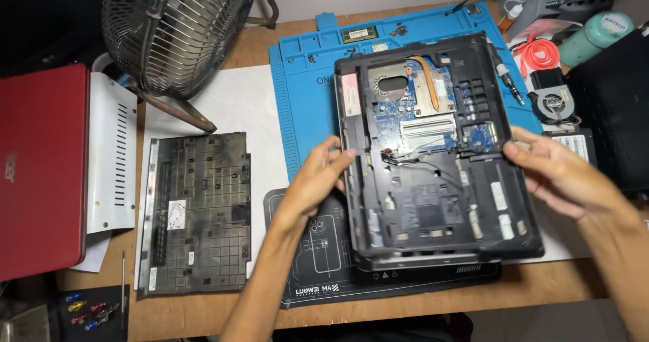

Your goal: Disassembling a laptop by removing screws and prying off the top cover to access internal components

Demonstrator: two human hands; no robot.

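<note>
opened laptop shell (433, 200) with circuit board (422, 122) inside, between both hands

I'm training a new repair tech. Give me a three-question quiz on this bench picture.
1. True or false: both hands grip the opened black laptop chassis by its side edges.
2. What lies left of the left hand? A) the removed black plastic bottom cover B) a keyboard C) a monitor
3. Fill in: the chassis rests partly on a ____ silicone work mat.

Key: 1 true, with the right hand on the other edge; 2 A; 3 blue.
</note>
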